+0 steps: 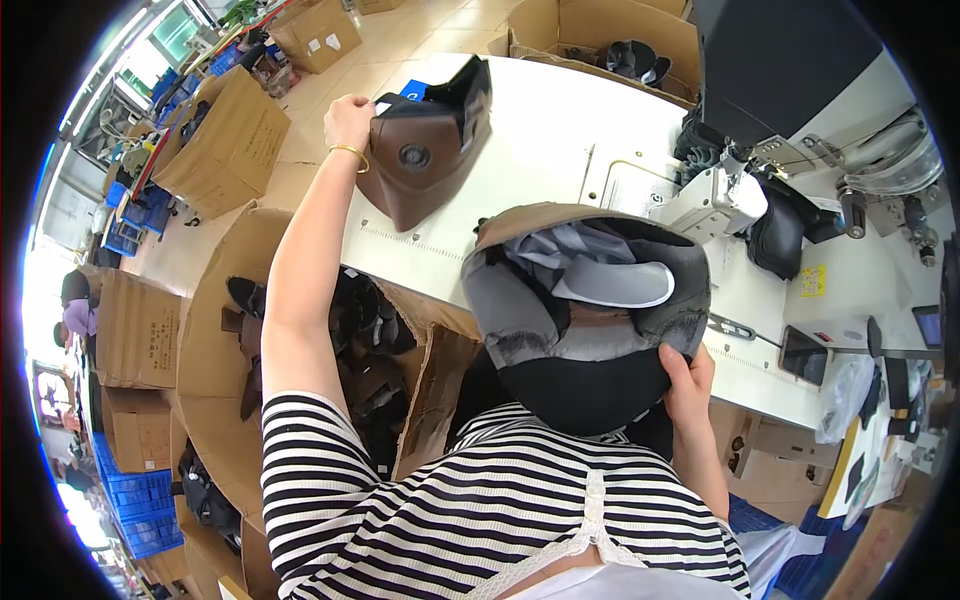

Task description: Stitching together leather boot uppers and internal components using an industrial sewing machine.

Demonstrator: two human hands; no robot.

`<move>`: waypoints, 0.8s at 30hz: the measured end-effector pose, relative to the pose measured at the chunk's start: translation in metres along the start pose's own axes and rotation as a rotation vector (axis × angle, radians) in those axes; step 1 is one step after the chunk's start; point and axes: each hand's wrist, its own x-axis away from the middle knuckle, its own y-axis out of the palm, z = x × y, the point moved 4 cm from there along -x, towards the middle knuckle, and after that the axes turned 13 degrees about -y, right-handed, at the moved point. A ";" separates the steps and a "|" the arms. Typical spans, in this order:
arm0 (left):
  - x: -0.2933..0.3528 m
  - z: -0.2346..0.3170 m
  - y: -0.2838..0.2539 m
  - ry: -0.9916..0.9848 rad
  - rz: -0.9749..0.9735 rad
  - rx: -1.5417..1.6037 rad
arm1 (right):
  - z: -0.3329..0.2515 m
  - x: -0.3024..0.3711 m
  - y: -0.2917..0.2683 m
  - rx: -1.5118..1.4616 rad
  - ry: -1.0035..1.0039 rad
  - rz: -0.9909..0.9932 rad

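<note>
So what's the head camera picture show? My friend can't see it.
A person's right hand holds a grey-lined bowl-shaped piece; the left hand grips a brown piece over a white table. A white machine stands on the right, cardboard boxes on the left.

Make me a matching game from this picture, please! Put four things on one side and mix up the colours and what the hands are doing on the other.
Things:
1. Left hand
2. Right hand
3. Bangle
4. Crates

Clues:
A. Blue
B. Holds the grey-lined piece
C. Gold
D. Holds the brown piece with a round badge

Right pairs:
1-D, 2-B, 3-C, 4-A
</note>
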 end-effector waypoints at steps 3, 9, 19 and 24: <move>-0.013 -0.015 0.002 -0.065 0.008 -0.099 | -0.013 -0.005 0.011 0.048 -0.002 -0.065; 0.019 -0.014 -0.009 0.366 0.145 0.276 | -0.013 -0.006 0.013 0.133 -0.052 -0.191; 0.133 -0.011 0.040 0.349 -0.217 0.166 | -0.018 -0.015 0.014 0.163 -0.116 -0.178; 0.138 0.026 0.064 -0.007 0.062 -0.086 | -0.022 -0.028 0.021 0.078 -0.074 -0.145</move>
